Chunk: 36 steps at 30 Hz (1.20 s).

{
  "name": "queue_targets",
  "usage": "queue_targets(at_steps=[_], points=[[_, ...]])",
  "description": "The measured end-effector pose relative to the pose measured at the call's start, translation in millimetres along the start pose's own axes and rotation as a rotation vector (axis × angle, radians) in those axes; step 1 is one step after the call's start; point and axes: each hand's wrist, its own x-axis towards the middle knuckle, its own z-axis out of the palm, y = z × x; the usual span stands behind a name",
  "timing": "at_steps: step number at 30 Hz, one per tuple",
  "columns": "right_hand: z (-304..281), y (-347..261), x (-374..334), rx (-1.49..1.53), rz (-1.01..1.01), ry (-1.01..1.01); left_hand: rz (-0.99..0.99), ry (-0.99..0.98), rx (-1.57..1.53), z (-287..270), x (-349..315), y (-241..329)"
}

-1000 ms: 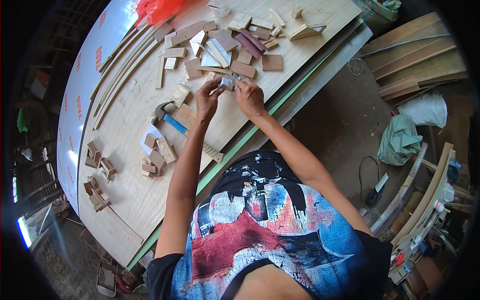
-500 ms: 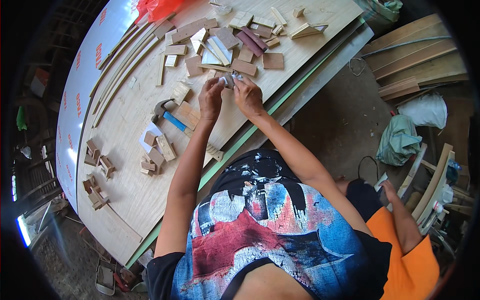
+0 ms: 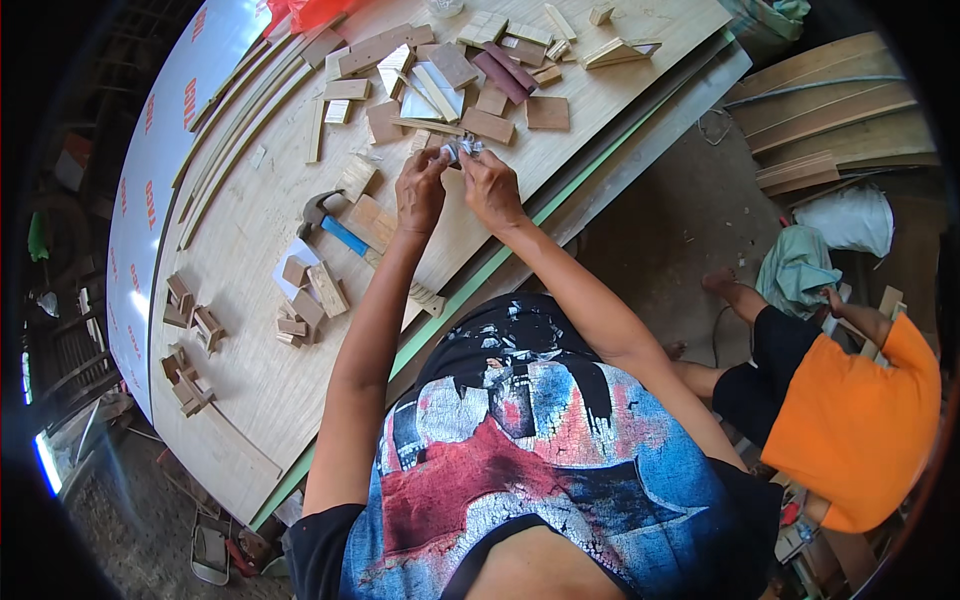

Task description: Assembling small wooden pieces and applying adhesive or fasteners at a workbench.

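Fingers of the left hand (image 3: 420,192) and right hand (image 3: 493,190) were curled nearly closed, their tips close together, pinching a small silvery-white piece (image 3: 468,147) between them; it was too small to identify. They held it over a pale wooden tabletop (image 3: 240,330). Just beyond the fingers lay scattered wood blocks (image 3: 488,125), brown and pale, with dark red pieces (image 3: 495,77) farther off among them. Left of the fingers and nearer the body, a hammer (image 3: 345,236) with a blue-banded handle lay slantwise, partly hidden by the left forearm. Farther left sat small block clusters (image 3: 186,386); long thin strips (image 3: 245,122) lay beyond them, beside a glossy white sheet (image 3: 128,270).

Right of the fingers, past the tabletop's edge, came a dim floor (image 3: 650,220), then brown planks (image 3: 830,115), a white sack (image 3: 850,220) and a greenish sack (image 3: 797,265). Well apart, behind the fingers to the right, was a person in an orange shirt (image 3: 860,430).
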Motion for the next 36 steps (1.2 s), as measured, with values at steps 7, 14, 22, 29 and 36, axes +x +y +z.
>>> queue_targets(at_steps=[7,14,22,29,36], points=[[4,2,2,-0.002,-0.006,-0.023,0.001,0.012,-0.03,-1,2,-1],[9,3,5,-0.018,-0.005,-0.029,0.004,0.009,-0.047,-2,1,-1],[16,1,12,-0.126,-0.056,-0.004,0.007,0.002,-0.039,-3,3,2],[11,-2,7,-0.115,-0.029,-0.08,-0.016,0.025,-0.005,2,2,3],[1,0,2,-0.037,0.105,-0.054,-0.024,0.027,-0.023,2,1,2]])
